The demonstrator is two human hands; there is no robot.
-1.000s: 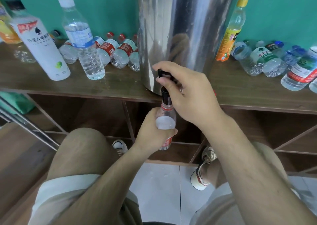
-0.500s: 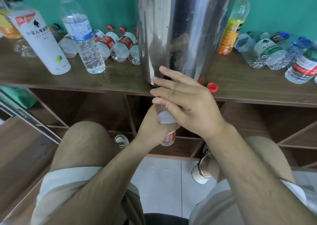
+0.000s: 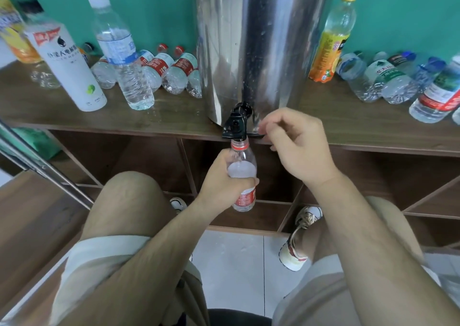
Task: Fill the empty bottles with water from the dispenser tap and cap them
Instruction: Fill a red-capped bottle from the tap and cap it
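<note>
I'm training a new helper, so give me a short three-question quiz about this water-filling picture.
1. True or false: the small clear red-labelled plastic bottle has its mouth under the black tap.
2. Which hand grips it? A left, B right, C both.
3. Fill in: the tall yellow-capped orange-labelled bottle stands on the shiny steel dispenser's ____ side.
Key: 1 true; 2 A, the left hand; 3 right.

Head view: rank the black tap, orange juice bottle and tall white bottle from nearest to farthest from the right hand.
1. Black tap, just left of the right hand.
2. Orange juice bottle, behind it, to the right.
3. Tall white bottle, far left.
</note>
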